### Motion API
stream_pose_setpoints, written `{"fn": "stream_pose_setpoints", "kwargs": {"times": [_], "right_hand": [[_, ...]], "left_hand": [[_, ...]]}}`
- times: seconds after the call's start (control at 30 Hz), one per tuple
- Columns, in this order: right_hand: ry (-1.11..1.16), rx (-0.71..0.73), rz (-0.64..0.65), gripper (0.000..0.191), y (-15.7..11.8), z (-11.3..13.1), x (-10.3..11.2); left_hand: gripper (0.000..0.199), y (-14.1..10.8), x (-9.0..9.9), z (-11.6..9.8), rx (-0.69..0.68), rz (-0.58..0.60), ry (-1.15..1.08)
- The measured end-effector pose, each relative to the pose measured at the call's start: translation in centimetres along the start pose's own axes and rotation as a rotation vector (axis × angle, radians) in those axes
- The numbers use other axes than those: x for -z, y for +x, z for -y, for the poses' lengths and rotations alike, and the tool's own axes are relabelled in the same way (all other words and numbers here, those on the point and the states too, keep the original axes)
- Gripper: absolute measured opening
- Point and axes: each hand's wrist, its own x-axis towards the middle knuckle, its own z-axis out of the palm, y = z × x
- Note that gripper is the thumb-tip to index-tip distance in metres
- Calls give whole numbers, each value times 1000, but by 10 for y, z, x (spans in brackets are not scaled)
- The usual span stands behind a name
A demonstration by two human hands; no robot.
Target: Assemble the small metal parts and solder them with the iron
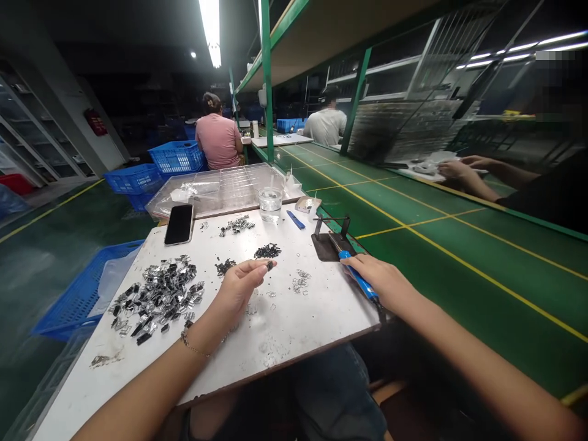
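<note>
Over the middle of the white table (331,312), my left hand (241,282) pinches a small black part (269,265) between thumb and fingertips. My right hand (376,275) is closed round a blue-handled soldering iron (361,278), whose metal end lies over a dark metal stand (327,247). Just beyond my left fingertips is a pile of small black pieces (267,250), with another dark pile (225,266) to its left. Thin wire pieces (301,281) lie between my hands. A big heap of clear and black parts (160,297) covers the left side.
A phone (179,224), a glass of water (270,204), a blue strip-like tool (296,220) and a clear plastic tray (220,190) stand towards the back. Blue crates (82,294) are at the left. Other people sit at benches beyond; another person's hands (463,168) show far right.
</note>
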Motion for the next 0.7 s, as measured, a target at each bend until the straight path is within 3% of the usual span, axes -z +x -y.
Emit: {"fn": "stream_pose_setpoints", "kwargs": {"times": [0.13, 0.23, 0.4, 0.47, 0.53, 0.63, 0.7], "right_hand": [[-38, 4, 71, 46, -5, -14, -13], [-53, -9, 73, 52, -3, -13, -11], [18, 10, 16, 50, 3, 21, 11], [126, 57, 6, 51, 4, 44, 16], [380, 106, -20, 49, 4, 68, 15], [733, 163, -65, 41, 5, 93, 1], [834, 181, -107, 39, 8, 100, -11]], "left_hand": [[25, -4, -5, -1, 51, -3, 49], [27, -8, -8, 1, 71, 5, 53], [24, -13, -17, 9, 115, 61, 127], [21, -16, -23, 12, 107, 123, 162], [20, -18, -28, 14, 95, 194, 185], [20, -19, -32, 13, 106, 246, 196], [20, -19, -31, 11, 107, 238, 204]]}}
